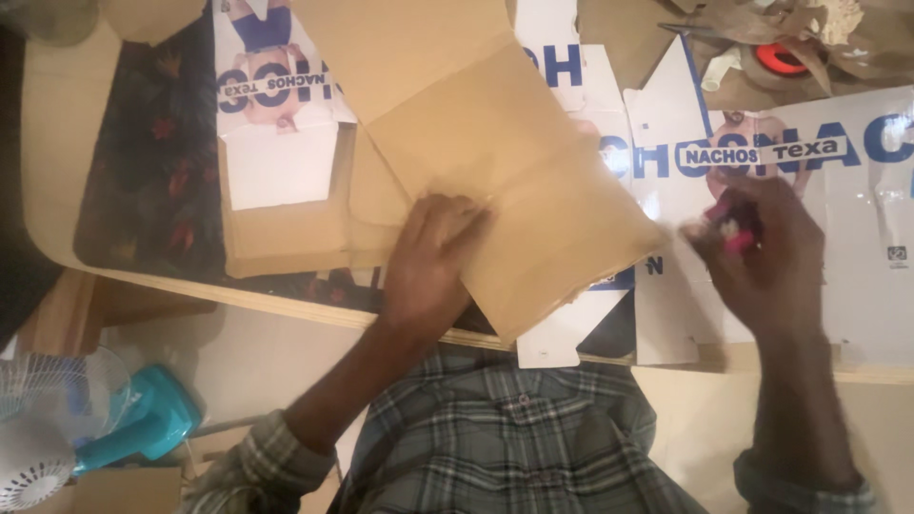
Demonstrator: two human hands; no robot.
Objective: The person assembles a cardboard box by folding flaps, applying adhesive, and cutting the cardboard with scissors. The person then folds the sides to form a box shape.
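I am looking down at the desk [57, 143] through the head camera. My left hand [433, 262] is pressing flat, fingers spread, on a brown cardboard sheet [533, 200], near its lower left part. The sheet is lying tilted across the middle of the desk, and its lower corner is reaching over the front edge toward my checked shirt [495, 438].

My right hand [762, 252] is closing around a small pink thing [735, 227]; it is blurred, so I cannot tell what it is. This hand is hovering over a white printed carton [857, 247] that is lying opened flat on the right side of the desk, just beside the cardboard sheet and partly under it.

A second flat carton [281, 162] of the same print is lying at the left, on brown cardboard, over a dark cloth with a leaf pattern [143, 181]. At the far right corner a red tape roll [781, 59] is sitting among crumpled brown paper [809, 24].

Below the desk, at the left, a white fan with a teal base [143, 424] is standing on the floor.
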